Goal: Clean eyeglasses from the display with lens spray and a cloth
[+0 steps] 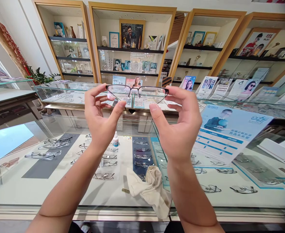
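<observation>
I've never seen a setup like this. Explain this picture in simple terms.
There is no machine here, just a person's bare left hand and right hand. The single picture comes from a camera worn on that person's head, looking forward and down. Both hands hold up dark-framed glasses by the outer ends. Below, a crumpled pale cloth lies on a glass counter. More eyeglasses show there too, though whether each lies on or under the glass is hard to tell.
</observation>
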`<state>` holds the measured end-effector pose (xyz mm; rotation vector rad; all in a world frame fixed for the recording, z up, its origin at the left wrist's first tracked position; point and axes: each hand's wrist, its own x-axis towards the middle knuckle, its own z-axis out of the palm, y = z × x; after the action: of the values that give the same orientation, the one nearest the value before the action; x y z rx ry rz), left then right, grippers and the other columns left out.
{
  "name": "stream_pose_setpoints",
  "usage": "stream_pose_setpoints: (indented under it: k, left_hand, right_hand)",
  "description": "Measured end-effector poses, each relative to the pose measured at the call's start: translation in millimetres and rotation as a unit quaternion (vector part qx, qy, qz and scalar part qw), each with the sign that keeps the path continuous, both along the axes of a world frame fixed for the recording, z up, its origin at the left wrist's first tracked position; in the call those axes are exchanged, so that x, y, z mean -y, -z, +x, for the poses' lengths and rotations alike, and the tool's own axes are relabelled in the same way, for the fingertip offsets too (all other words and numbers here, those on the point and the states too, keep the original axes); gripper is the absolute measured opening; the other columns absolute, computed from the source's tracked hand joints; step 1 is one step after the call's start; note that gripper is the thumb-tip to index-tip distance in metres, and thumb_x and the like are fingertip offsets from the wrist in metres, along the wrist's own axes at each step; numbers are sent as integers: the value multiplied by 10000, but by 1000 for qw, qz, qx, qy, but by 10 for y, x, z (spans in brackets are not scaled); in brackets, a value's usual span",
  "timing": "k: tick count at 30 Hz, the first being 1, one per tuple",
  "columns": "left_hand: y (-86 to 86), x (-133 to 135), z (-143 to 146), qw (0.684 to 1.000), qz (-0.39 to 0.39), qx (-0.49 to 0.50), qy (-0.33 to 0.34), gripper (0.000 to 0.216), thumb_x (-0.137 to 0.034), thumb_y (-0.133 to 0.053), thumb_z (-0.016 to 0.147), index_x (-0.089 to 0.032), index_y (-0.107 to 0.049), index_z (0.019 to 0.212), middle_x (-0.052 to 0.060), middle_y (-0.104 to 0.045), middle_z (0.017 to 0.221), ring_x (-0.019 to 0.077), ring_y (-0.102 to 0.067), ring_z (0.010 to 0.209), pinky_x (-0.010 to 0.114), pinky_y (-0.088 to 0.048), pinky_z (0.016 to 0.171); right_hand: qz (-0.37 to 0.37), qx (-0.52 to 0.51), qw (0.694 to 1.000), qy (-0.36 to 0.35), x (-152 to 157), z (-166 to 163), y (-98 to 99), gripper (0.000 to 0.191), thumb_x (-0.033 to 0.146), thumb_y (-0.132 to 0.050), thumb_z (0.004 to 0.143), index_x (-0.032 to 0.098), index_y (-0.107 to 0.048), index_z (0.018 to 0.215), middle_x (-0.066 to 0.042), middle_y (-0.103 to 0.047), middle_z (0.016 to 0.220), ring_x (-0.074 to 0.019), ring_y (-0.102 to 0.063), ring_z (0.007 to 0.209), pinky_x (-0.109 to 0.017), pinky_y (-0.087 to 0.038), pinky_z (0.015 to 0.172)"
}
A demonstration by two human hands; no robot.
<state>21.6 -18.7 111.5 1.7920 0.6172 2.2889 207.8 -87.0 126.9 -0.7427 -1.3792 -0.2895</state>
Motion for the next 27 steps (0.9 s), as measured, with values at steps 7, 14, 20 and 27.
stream_pose_setpoints:
  k: [7, 14, 20, 27]
  left_hand:
    - [-8, 32, 18, 1000, -21, -15, -12, 677, -675, -886, 857, -287, -629, 1349, 98, -694, 1337, 235, -699, 1166, 359, -606, 915]
    - [-6, 34, 7, 999, -26, -11, -16, 639, -642, -893, 866, -271, -626, 1312, 86, -696, 1315, 229, -694, 1170, 366, -579, 946]
    - [-18, 96, 19, 997, 5, 1, -83, 631, -625, -909, 850, -295, -630, 1309, 83, -678, 1299, 246, -672, 1167, 389, -575, 937]
    - [-22, 158, 44, 990, 48, 6, -133, 597, -598, -925, 844, -318, -647, 1292, 78, -639, 1283, 279, -654, 1176, 458, -581, 974]
  right_hand:
    - [7, -6, 1000, 23, 32, -29, -14, 346, 400, -769, 999, 309, -702, 1326, -77, -708, 1300, -295, -701, 1168, -588, -642, 1022]
    - [-12, -3, 1000, 19, 32, -22, -1, 380, 402, -744, 1004, 320, -686, 1370, -83, -677, 1351, -302, -672, 1226, -567, -630, 1025]
    - [-58, -7, 998, -26, -38, 39, 3, 377, 395, -742, 996, 314, -687, 1360, -64, -726, 1345, -257, -712, 1150, -502, -638, 989]
    - [-86, -15, 994, -63, -91, 56, 19, 353, 357, -729, 994, 317, -698, 1344, -65, -751, 1360, -253, -728, 1167, -493, -646, 995]
